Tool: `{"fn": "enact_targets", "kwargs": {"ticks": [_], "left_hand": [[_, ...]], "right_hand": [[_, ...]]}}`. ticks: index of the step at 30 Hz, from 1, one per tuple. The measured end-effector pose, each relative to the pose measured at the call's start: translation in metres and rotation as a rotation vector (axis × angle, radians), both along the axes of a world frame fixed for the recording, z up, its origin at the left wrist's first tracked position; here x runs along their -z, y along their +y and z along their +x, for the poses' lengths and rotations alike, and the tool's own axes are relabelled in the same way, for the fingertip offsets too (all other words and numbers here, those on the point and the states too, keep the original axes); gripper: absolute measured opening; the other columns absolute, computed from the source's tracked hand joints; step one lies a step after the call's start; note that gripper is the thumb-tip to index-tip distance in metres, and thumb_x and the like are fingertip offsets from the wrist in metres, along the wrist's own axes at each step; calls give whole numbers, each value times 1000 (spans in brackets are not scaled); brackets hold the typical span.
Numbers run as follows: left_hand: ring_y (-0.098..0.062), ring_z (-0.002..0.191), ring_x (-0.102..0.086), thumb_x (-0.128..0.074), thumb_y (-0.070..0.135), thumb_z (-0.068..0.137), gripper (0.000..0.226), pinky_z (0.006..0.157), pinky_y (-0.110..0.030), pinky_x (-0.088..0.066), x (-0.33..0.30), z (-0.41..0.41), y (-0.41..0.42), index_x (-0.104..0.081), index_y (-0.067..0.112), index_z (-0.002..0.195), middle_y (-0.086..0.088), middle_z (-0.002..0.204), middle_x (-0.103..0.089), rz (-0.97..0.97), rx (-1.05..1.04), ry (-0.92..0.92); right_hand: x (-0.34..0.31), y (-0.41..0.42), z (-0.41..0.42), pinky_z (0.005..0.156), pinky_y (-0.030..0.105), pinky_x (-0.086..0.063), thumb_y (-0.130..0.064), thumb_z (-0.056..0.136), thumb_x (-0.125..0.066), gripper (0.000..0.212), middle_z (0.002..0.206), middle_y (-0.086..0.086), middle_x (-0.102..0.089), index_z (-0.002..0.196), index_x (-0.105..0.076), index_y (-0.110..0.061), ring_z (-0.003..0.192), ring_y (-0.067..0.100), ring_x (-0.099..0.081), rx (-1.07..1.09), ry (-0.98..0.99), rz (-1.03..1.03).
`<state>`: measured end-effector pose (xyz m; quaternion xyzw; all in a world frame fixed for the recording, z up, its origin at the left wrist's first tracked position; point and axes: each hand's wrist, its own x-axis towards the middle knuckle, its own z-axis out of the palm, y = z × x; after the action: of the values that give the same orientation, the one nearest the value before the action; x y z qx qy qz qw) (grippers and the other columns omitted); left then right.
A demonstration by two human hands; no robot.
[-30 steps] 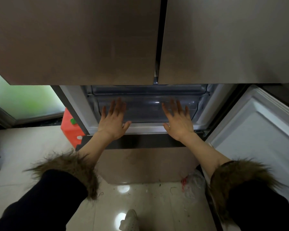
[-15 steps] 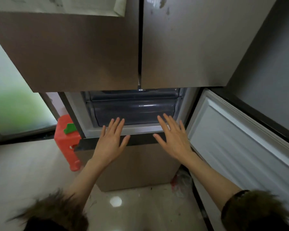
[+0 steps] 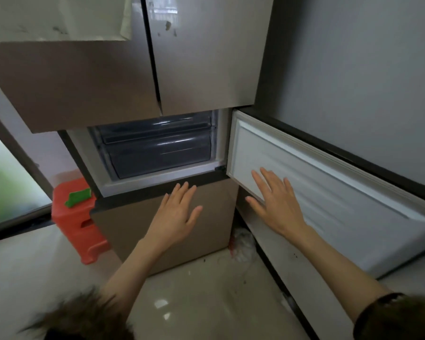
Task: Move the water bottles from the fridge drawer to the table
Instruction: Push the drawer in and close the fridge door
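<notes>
Head view: both hands flat and empty, left hand (image 3: 176, 214) below fridge drawer (image 3: 157, 153), right hand (image 3: 276, 200) beside it near door (image 3: 341, 192); likely next, closing door.

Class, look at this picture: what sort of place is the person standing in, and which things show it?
Most likely a home kitchen: a tall multi-door fridge with one compartment door swung open, dark plastic drawers inside, and a glossy tiled floor with a red plastic stool.
</notes>
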<state>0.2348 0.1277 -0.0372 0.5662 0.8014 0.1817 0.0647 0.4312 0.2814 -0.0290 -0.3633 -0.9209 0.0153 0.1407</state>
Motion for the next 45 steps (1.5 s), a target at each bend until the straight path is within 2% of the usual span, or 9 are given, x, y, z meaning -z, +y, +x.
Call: {"fn": "enact_targets", "kwargs": {"ticks": [7, 10, 13, 18, 29, 35, 37, 40, 45], "left_hand": [[-14, 144, 5, -27, 44, 97, 58, 116, -34, 0, -18, 83, 27, -10, 22, 148, 1, 157, -3, 9, 149, 23], [-12, 144, 5, -28, 43, 97, 58, 118, -35, -1, -26, 122, 41, -10, 23, 148, 3, 157, -4, 47, 181, 2], [-11, 144, 7, -29, 43, 97, 58, 119, -36, -2, -30, 162, 54, -9, 23, 148, 4, 157, -3, 49, 195, -16], [-10, 144, 8, -26, 47, 96, 59, 119, -36, -2, -24, 213, 68, -9, 26, 148, 4, 157, -3, 49, 204, -24], [-11, 144, 7, -32, 41, 97, 57, 119, -36, -2, -19, 239, 36, -13, 23, 148, 3, 157, -5, 45, 123, -43], [-13, 144, 5, -35, 36, 97, 55, 117, -34, -2, -22, 231, 3, -15, 25, 147, 2, 157, -5, 72, 75, -50], [-13, 144, 3, -36, 36, 97, 54, 118, -34, -4, -24, 226, -8, -17, 25, 146, 1, 157, -7, 86, 73, -63], [-9, 143, 0, -37, 35, 97, 53, 119, -35, -8, -27, 218, -29, -20, 25, 145, 3, 156, -10, 124, 64, -95], [4, 137, -4, -38, 33, 96, 49, 115, -23, -13, -34, 194, -76, -26, 26, 143, 10, 154, -15, 263, 68, -123]], "right_hand": [[-26, 22, 103, 109, 56, -24, -51, 92, -27, 64, 145, 16, -40, 141, -38, -12, 135, 34, -37, 170, -83, 142], [-38, 37, 146, 114, 56, -14, -46, 96, -35, 61, 154, 13, -24, 146, -25, -14, 143, 31, -20, 236, -156, 181], [-46, 46, 185, 115, 52, -2, -47, 96, -31, 66, 158, 10, -5, 149, -9, -15, 146, 28, -5, 303, -224, 168], [-42, 54, 232, 115, 52, -3, -50, 96, -31, 71, 158, 10, -2, 149, -3, -13, 146, 26, -3, 379, -292, 123], [-58, 24, 232, 105, 45, -26, -40, 98, -33, 54, 154, 5, -23, 145, -26, -14, 135, 26, -29, 220, -204, 111], [-70, -1, 217, 91, 36, -32, -27, 98, -37, 34, 133, -2, -52, 129, -48, -18, 114, 22, -44, -57, -115, 78], [-72, -10, 207, 98, 36, -32, -22, 97, -41, 35, 138, -2, -51, 130, -52, -18, 118, 24, -44, -147, -11, -45], [-69, -29, 185, 111, 26, -22, -17, 98, -41, 37, 143, -5, -45, 135, -48, -17, 134, 17, -36, -264, 80, -233], [-62, -73, 131, 113, 22, -21, -14, 98, -40, 39, 144, -8, -43, 136, -46, -20, 137, 6, -32, -360, 196, -367]]}}
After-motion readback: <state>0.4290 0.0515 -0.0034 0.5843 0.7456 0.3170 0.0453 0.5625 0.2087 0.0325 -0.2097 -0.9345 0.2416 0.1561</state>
